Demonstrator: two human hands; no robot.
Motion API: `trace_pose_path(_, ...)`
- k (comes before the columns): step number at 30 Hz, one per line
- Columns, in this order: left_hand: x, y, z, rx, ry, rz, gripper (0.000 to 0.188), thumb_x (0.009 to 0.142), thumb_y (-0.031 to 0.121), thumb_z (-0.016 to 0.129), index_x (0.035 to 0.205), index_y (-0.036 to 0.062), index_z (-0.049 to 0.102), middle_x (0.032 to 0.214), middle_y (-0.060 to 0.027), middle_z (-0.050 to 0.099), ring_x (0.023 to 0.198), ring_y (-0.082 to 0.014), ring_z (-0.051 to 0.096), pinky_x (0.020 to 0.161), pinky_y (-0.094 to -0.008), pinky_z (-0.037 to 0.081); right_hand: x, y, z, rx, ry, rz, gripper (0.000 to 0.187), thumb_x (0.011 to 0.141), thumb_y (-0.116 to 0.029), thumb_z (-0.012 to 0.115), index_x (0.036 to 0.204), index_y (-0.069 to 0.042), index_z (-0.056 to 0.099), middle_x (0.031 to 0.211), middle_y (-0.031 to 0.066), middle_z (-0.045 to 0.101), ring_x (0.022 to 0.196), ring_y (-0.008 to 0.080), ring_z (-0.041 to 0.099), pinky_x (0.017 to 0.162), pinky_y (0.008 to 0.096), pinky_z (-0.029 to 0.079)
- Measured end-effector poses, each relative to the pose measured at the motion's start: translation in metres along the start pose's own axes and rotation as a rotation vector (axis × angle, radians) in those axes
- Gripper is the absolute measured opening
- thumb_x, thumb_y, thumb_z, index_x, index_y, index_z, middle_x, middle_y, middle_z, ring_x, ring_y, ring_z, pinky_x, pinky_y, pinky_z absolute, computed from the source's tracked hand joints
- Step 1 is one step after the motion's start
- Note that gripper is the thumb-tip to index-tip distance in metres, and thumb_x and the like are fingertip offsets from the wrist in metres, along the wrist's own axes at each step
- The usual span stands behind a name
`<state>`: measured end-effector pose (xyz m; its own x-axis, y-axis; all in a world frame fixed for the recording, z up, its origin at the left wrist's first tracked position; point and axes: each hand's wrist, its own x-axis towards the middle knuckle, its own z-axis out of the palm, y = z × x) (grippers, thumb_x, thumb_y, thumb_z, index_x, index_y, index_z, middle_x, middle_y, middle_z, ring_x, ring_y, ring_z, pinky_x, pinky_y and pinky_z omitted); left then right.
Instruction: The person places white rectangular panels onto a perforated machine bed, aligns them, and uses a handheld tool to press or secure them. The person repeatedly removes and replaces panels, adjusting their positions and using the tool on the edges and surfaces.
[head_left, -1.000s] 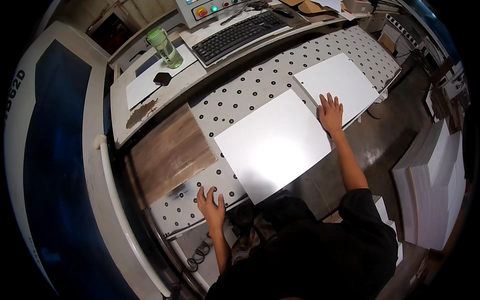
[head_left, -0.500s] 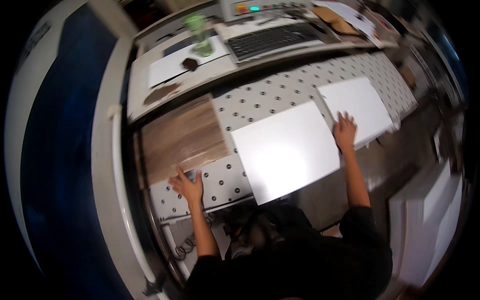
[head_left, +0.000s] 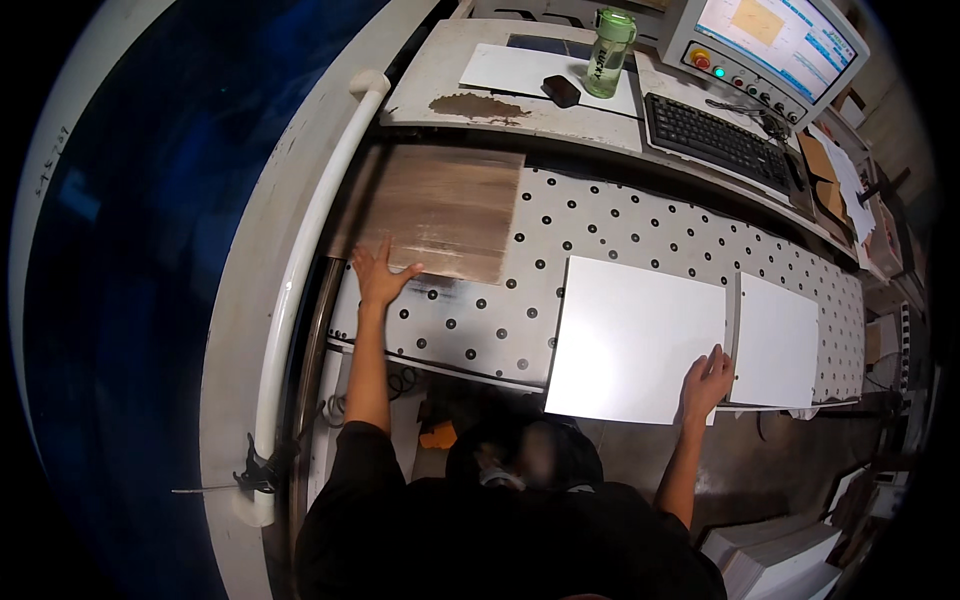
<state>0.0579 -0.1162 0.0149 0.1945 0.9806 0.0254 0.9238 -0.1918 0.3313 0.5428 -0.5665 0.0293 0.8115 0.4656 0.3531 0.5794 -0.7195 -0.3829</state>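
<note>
My left hand (head_left: 380, 278) rests with fingers spread on the near edge of a brown wood-grain board (head_left: 430, 205). That board lies flat at the left end of a pale worktable (head_left: 470, 330) dotted with black studs. Over to the right, my right hand (head_left: 705, 385) lies at the right edge of a large white panel (head_left: 635, 335), fingers stretched out and gripping nothing that I can see. The near edge of this panel overhangs the table front. Just beyond the hand, a second, smaller white panel (head_left: 777, 340) lies flat, a narrow gap between the two.
A control unit with a lit screen (head_left: 770, 45) stands far right, above a black keyboard (head_left: 715, 145). A green bottle (head_left: 608, 55) and a dark block (head_left: 561, 92) sit on the back shelf. A white rail (head_left: 310, 240) borders the left side; stacked white boards (head_left: 770, 555) stand lower right.
The view has turned, bringing the screen in. My right hand has shifted from the smaller white panel's near-left part to the large panel's right edge. My left hand now overlaps the brown board's edge.
</note>
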Motion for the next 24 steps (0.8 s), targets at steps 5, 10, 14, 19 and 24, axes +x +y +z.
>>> trace_pose_path(5, 0.017, -0.029, -0.022, -0.316, -0.066, 0.011, 0.113, 0.066, 0.068, 0.083, 0.157, 0.0145, 0.041, 0.151, -0.0425, 0.036, 0.151, -0.0490, 0.022, 0.126, -0.0471, 0.011, -0.005, -0.003, 0.007, -0.179, 0.103, -0.036, 0.041, 0.095, -0.020, 0.062, 0.132, -0.001, 0.065, 0.128, 0.0271, 0.059, 0.115, 0.0425, 0.055, 0.099, 0.0517, 0.045)
trace_pose_path(10, 0.017, -0.036, -0.028, -0.226, -0.016, 0.038, 0.113, 0.066, 0.067, 0.084, 0.154, 0.0083, 0.044, 0.155, -0.0432, 0.028, 0.154, -0.0481, 0.008, 0.127, -0.0486, 0.008, -0.007, -0.020, 0.014, -0.151, 0.078, -0.043, 0.039, 0.095, -0.023, 0.063, 0.128, -0.003, 0.068, 0.124, 0.0280, 0.060, 0.112, 0.0434, 0.057, 0.097, 0.0527, 0.045)
trace_pose_path(14, 0.023, -0.045, -0.018, -0.169, 0.000, 0.043, 0.113, 0.065, 0.067, 0.084, 0.155, 0.0119, 0.044, 0.157, -0.0430, 0.023, 0.155, -0.0488, 0.002, 0.127, -0.0501, 0.008, -0.009, -0.060, 0.023, -0.128, 0.062, -0.049, 0.038, 0.094, -0.023, 0.065, 0.125, -0.003, 0.070, 0.118, 0.0306, 0.063, 0.105, 0.0443, 0.061, 0.092, 0.0537, 0.049)
trace_pose_path(19, 0.021, -0.041, -0.024, -0.125, 0.002, 0.041, 0.105, 0.068, 0.068, 0.081, 0.153, 0.0180, 0.047, 0.155, -0.0394, 0.032, 0.153, -0.0497, 0.011, 0.126, -0.0507, 0.013, -0.012, -0.140, 0.053, -0.029, -0.010, -0.071, 0.042, 0.090, -0.023, 0.068, 0.126, 0.000, 0.069, 0.117, 0.0332, 0.063, 0.106, 0.0454, 0.061, 0.091, 0.0533, 0.049)
trace_pose_path(24, 0.026, -0.044, -0.049, -0.352, -0.012, -0.022, 0.088, 0.085, 0.065, 0.071, 0.149, 0.0072, 0.052, 0.153, -0.0286, 0.045, 0.146, -0.0414, 0.038, 0.120, -0.0455, 0.032, -0.022, -0.233, 0.067, 0.410, -0.360, -0.130, 0.053, 0.090, -0.020, 0.068, 0.136, 0.006, 0.059, 0.131, 0.0314, 0.058, 0.115, 0.0430, 0.059, 0.096, 0.0471, 0.050)
